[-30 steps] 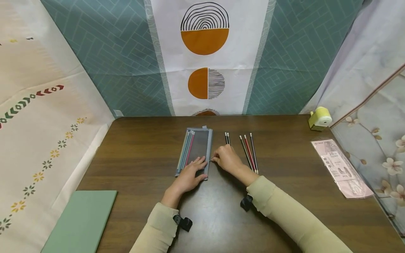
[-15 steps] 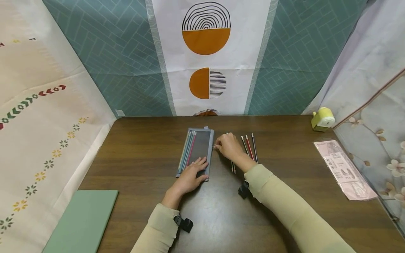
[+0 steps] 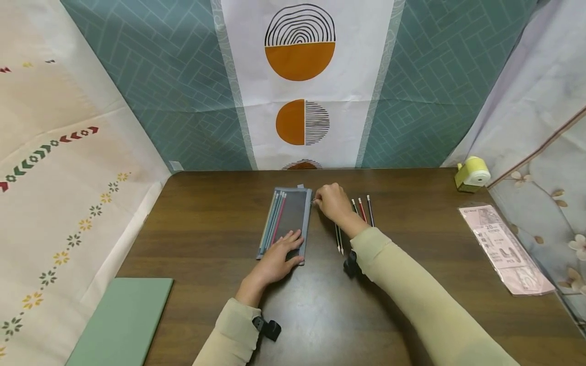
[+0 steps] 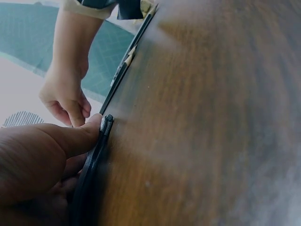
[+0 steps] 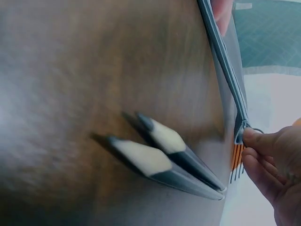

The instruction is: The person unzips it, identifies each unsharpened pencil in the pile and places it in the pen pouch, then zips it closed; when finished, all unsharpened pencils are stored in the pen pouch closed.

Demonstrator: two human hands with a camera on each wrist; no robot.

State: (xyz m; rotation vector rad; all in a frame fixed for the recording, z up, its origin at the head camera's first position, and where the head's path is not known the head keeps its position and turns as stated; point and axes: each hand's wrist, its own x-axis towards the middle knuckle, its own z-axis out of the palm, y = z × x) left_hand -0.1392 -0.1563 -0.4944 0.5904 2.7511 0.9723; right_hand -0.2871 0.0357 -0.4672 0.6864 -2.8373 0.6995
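A grey zip pencil pouch (image 3: 294, 213) lies on the table with several pencils (image 3: 274, 221) showing inside along its left half. My left hand (image 3: 278, 258) rests on the pouch's near end, fingers extended, thumb at the zipped edge. In the left wrist view, the thumb touches the zipper's near end (image 4: 106, 123). At the far right corner of the pouch, my right hand (image 3: 334, 203) pinches the zipper pull (image 5: 245, 125) between thumb and fingers. Two dark pencils (image 3: 339, 240) lie under the right wrist, points toward me.
Right of that wrist lie three more pencils (image 3: 361, 209), partly hidden by the arm. A yellow-green pencil sharpener (image 3: 472, 174) stands at the back right, with a pink printed packet (image 3: 505, 249) in front. A green board (image 3: 121, 317) lies at the front left.
My right hand has slid the zipper pull away from me along the pouch's right edge to the far corner. The left hand has stayed on the pouch.
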